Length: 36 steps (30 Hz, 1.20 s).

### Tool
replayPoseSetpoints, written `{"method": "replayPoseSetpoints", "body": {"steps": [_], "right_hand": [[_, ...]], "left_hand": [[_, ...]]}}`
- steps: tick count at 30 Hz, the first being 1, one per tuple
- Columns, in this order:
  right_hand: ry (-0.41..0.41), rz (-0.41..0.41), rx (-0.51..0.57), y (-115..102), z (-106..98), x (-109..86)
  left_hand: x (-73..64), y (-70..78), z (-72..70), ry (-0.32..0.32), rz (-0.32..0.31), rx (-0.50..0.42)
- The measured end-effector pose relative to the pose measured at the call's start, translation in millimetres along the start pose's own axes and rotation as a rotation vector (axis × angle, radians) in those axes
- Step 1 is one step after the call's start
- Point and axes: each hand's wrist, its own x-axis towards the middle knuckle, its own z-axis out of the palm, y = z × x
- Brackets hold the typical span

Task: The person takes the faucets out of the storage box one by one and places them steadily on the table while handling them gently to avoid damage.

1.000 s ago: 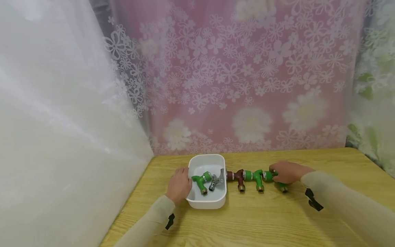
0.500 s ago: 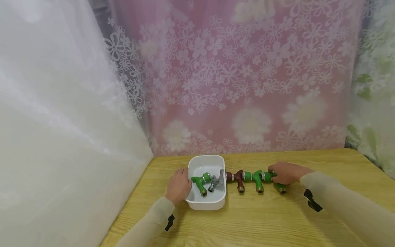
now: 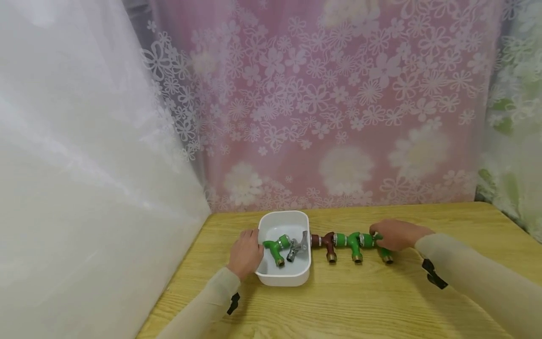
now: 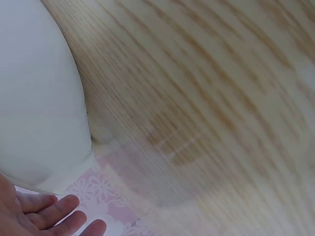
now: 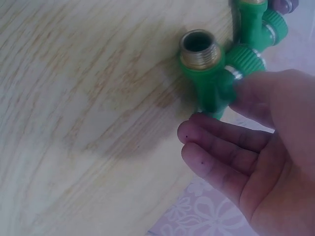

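My left hand (image 3: 246, 254) holds the left rim of a white plastic tub (image 3: 283, 281); its thumb is hidden in the left wrist view. Inside lie a green tap (image 3: 276, 250) and a grey tap (image 3: 298, 248) with a metal end. To the tub's right, a brown tap (image 3: 329, 246) and a green tap (image 3: 354, 247) stand in line, spouts toward me. The rightmost green tap (image 5: 209, 81), with a brass threaded end, is pinched by my right hand (image 3: 395, 234) at its back; the other fingers hang loosely curled below it.
All of this is on a wood-grain table (image 3: 338, 306). A pink flowered curtain (image 3: 338, 117) hangs behind the table's far edge. White sheeting (image 3: 84, 165) borders the left side, and a leaf-patterned sheet (image 3: 514, 141) the right.
Both hands keep their places at the tub and the rightmost green tap. That tap has shifted very slightly at most; the tub and other taps lie as before.
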Motion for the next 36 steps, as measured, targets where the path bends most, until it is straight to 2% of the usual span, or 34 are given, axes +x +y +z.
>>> {"method": "replayPoseSetpoints", "body": {"steps": [7, 16, 30, 36], "right_hand": [[0.03, -0.026, -0.046, -16, -10, -4.4], [0.042, -0.079, -0.077, -34, -21, -0.2], [0.053, -0.129, -0.125, -76, -33, 28.9], [0.056, -0.171, -0.143, -96, -38, 42.3]], "left_hand": [[0.5, 0.6, -0.5, -0.004, -0.002, 0.004], [0.3, 0.9, -1.4, 0.003, 0.003, 0.012], [1.9, -0.4, -1.4, 0.006, 0.005, -0.005], [0.0, 0.5, -3.8, -0.019, -0.001, -0.004]]}}
